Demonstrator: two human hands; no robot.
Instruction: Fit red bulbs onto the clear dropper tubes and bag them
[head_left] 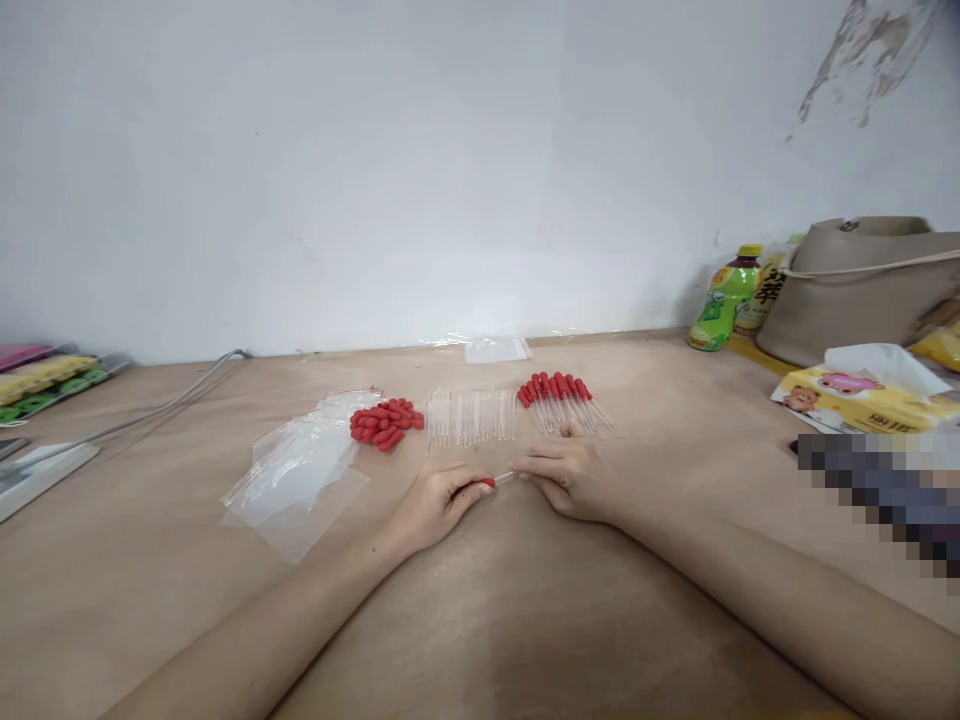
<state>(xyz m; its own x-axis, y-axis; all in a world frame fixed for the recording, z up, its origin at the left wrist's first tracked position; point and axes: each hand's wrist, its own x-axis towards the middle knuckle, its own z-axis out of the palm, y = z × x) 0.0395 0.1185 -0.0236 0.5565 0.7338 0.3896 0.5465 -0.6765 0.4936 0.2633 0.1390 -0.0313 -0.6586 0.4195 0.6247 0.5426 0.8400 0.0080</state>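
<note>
At the left edge of the brown, wood-toned worktop (420, 640), flat pink, yellow and green packs (52, 382) in clear plastic are cut off by the frame. Below them lies a flat white block (52, 480), also cut off, with a thin grey cable (172, 398) running up toward the wall. Next comes an overlapping spread of clear plastic bags (300, 495), their separate edges hard to count, and touching or just beside it a heap of red, rounded caps (384, 424). The left hand (442, 500) has its fingers closed on a red cap at one end of a thin, clear rod (507, 477); the fingers cover part of that cap. Behind, similar clear rods (471, 415) lie in a row, too transparent to count. The right hand (570, 478) pinches the held rod's other end, its tip hidden by the fingers. Beyond this hand, red-capped clear rods (556, 388) lie side by side, some lower ends hidden. Farther right stand a green bottle with a yellow cap (721, 302) and a beige bag (832, 300), cut off by the frame. Before the bag lie a yellow printed tissue pack (847, 400) and a dark, pixelated object (885, 500), unreadable.
</note>
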